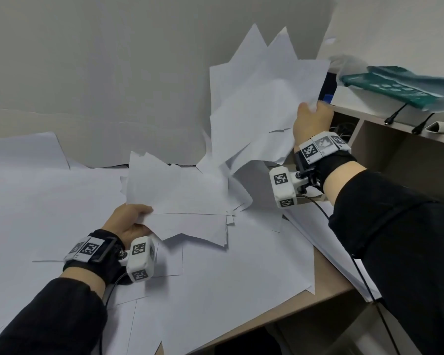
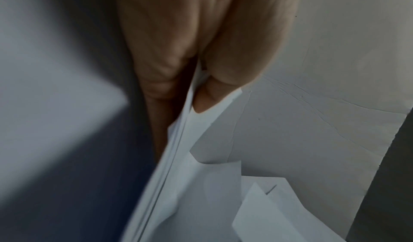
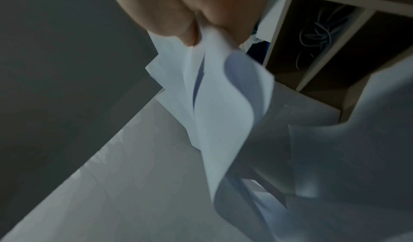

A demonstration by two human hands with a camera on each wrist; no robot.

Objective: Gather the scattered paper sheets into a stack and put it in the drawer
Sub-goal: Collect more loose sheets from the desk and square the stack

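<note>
On the desk [image 1: 326, 283], both hands are occupied with loose white paper. Left hand [image 1: 128, 221] sits low over the surface and pinches the near edge of a small uneven bundle of sheets [image 1: 185, 201], thumb on top and fingers [image 2: 161, 79] underneath; the left wrist view confirms several sheet edges clamped between thumb and fingers. Right hand [image 1: 312, 121] is raised above the right side of the desk and grips a second, larger bunch of sheets [image 1: 262, 103] by its right edge; this bunch stands almost upright, its corners fanned out against the grey wall [image 1: 113, 73], its lower ends curling down towards the bundle in the left hand. The right wrist view shows the fingers [image 3: 170, 21] closed tight on the gathered edge, with the sheets hanging and bowed. Further sheets [image 1: 215, 278] lie flat and overlapping across most of the desk, unsorted. To the right stands an open wooden shelf unit [image 1: 385, 160]; one compartment holds coiled cables [image 3: 317, 33]. A green flat object [image 1: 400, 85] lies on top of that unit. Whether any compartment is the drawer cannot be told.
</note>
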